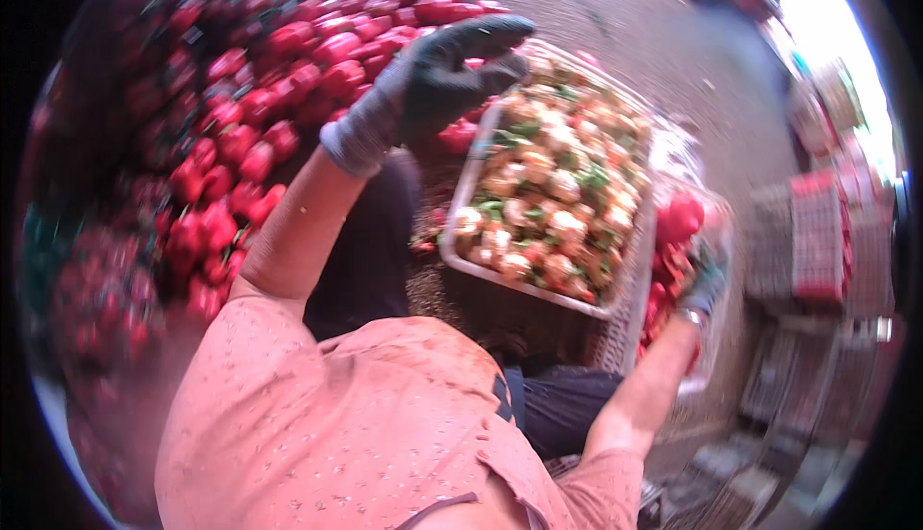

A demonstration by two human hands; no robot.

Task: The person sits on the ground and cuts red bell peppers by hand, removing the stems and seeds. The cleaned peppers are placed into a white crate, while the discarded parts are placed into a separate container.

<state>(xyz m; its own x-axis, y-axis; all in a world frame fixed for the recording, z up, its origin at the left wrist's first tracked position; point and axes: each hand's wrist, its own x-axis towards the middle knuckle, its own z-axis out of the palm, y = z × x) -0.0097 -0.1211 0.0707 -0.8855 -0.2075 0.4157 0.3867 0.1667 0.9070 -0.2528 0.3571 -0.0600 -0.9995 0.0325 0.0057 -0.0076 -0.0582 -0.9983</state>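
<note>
My left hand (pixel 461 72), in a grey-green work glove, is raised over the near side of a heap of red bell peppers (pixel 238 140). Its thumb and fingers are apart with nothing seen between them. Beside its fingertips, a white plastic crate (pixel 465 169) is full of pale pieces with green bits, seemingly pepper cores (pixel 566 187). My right hand (pixel 703 281), gloved, with a band at the wrist, reaches into a second pale crate (pixel 721 234) on the right. Red peppers or pepper pieces (pixel 678 220) lie against it there; blur hides whether it grips any.
The pepper heap spreads along the left and top left. Stacked crates (pixel 818 234) stand at the far right, with more containers (pixel 743 487) at the lower right. Scraps lie on the floor (pixel 429 285) between my legs.
</note>
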